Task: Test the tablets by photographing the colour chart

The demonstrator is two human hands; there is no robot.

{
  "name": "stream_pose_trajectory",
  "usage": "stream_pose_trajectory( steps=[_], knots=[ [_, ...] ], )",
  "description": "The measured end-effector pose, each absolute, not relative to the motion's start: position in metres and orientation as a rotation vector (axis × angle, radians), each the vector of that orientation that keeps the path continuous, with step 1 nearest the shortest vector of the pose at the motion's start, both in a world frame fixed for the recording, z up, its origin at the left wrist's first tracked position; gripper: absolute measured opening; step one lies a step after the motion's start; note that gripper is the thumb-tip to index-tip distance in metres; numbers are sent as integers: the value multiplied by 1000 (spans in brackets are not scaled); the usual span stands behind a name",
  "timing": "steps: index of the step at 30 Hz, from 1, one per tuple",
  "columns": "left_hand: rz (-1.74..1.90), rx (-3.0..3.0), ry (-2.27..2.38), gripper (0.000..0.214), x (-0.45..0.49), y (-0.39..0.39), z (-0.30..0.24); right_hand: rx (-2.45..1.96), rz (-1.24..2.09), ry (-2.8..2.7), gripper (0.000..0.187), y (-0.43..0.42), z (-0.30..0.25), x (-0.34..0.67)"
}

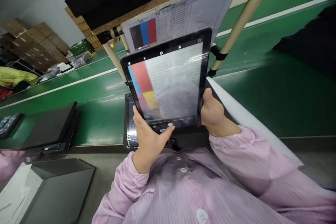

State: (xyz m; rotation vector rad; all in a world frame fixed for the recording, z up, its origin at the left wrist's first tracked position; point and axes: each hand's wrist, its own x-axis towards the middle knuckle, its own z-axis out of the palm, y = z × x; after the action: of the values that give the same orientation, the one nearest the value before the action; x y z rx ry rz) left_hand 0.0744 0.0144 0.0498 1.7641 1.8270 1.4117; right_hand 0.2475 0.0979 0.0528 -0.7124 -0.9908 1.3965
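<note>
I hold a black tablet (170,80) upright in front of me with both hands. Its lit screen shows a camera image of a colour chart with text. My left hand (148,136) grips the lower left edge, the thumb resting on the bottom bezel near the shutter button. My right hand (212,112) grips the lower right edge. Behind the tablet hangs a printed sheet (183,14) with black, blue and red blocks and lines of text, fixed to a board. Another dark tablet (130,126) lies flat under the held one on the green belt (262,91).
A beige frame pole (244,17) slants up on the right. Black tablets (49,126) lie at the left on the belt, a grey box (52,189) stands at lower left. Cardboard boxes (34,42) are stacked far left. A dark shape (312,38) sits at the right.
</note>
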Motion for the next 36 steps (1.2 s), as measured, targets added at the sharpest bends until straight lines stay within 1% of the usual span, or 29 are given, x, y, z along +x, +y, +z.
stream_pose_trajectory(
  steps=[3,8,14,18,21,24,30,32,33,36],
  knots=[
    [1411,1773,1837,130,75,16,50,-746,1335,-1037,78,98,53,248],
    [1401,1825,1839,128,75,16,50,-695,1381,-1070,80,99,51,248],
    [1398,1878,1861,122,74,17,46,-677,1330,-1082,77,100,46,248],
    [1404,1854,1848,131,74,17,46,-699,1335,-1093,80,100,44,249],
    [1421,1839,1834,138,74,16,47,-643,1344,-1077,76,100,44,250],
    [1433,1875,1838,136,74,15,46,-546,1380,-1072,70,99,46,251],
    [1426,1971,1876,137,72,16,41,-420,1457,-998,69,102,50,250],
    [1486,1957,1796,128,68,17,40,-409,1475,-981,70,100,49,250],
    [1552,1926,1707,117,64,17,39,-412,1483,-975,70,98,49,250],
    [1776,1602,1352,68,53,18,41,-457,1482,-1004,70,86,50,253]
  ],
)
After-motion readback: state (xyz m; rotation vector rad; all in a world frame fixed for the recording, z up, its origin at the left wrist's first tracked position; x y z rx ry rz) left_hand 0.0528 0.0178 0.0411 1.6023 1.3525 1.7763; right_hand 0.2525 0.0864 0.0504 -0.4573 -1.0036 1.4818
